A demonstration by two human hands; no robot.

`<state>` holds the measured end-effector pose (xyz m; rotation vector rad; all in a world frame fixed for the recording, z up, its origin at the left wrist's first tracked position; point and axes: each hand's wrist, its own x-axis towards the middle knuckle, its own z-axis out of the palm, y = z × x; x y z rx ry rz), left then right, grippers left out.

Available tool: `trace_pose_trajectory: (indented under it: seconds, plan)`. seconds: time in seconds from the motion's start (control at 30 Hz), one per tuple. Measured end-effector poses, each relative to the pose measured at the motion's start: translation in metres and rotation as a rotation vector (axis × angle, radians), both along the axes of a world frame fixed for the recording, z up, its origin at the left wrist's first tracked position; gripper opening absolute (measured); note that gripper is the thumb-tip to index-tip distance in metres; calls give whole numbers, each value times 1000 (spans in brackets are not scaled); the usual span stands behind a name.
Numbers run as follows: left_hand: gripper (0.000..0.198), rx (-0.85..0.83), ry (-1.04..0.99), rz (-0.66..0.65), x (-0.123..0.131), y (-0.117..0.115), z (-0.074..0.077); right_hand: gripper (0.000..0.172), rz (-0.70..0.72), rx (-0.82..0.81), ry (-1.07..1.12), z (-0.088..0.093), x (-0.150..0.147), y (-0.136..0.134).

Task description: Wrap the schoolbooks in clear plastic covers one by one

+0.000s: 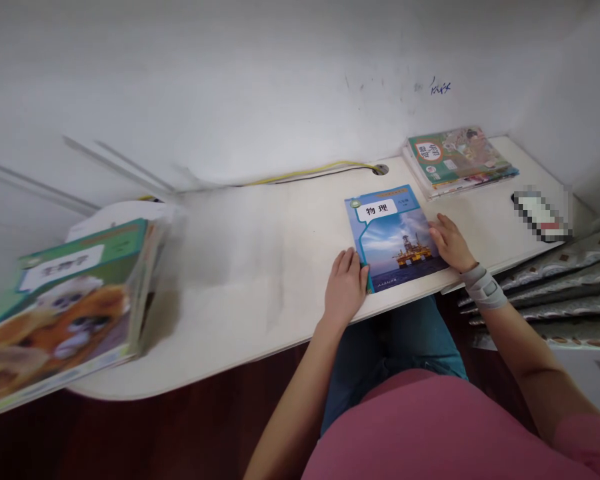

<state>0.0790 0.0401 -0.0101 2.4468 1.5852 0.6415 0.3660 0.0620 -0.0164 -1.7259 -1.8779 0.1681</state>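
A blue physics textbook [397,243] lies face up near the desk's front edge, its cover showing an offshore rig at sea. At its lower left edge rests my left hand [347,283], fingers stretched out and thumb against the book's side. My right hand [451,245] is at the right edge, fingers loosely extended and touching the cover's border. Neither hand is wrapped round the book. Whether other books lie under it, I cannot tell.
A stack of green-covered books [460,157] sits behind to the right, near a pixelated phone-like object [541,217]. Far left stands a blurred pile topped by a biology textbook [70,300]. A yellow cable [310,172] runs along the wall into a desk hole [381,169]. Patterned folded panels [570,280] flank the right side.
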Motion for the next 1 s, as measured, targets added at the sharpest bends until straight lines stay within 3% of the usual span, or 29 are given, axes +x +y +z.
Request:
trace_pose_trajectory:
  seconds: [0.27, 0.4, 0.5, 0.6, 0.7, 0.87, 1.0]
  plan:
    - [52, 69, 36, 6, 2, 0, -4, 69, 32, 36, 101, -1, 2, 1]
    - [52, 87, 58, -10, 13, 1, -4, 74, 59, 44, 231, 9, 2, -4]
    - [50, 65, 17, -19, 22, 0, -4, 70, 212, -49, 406, 30, -2, -12]
    - [51, 30, -89, -11, 23, -1, -2, 62, 504, -184, 490, 55, -16, -15]
    - [49, 16, -124, -35, 12, -2, 3, 52, 687, -175, 292, 71, -45, -8]
    - [46, 5, 104, 92, -36, 2, 13, 50, 639, -55, -260, 68, -110, 3]
    - [56, -65, 208, 260, -76, 5, 12, 51, 642, -23, -457, 58, -140, 2]
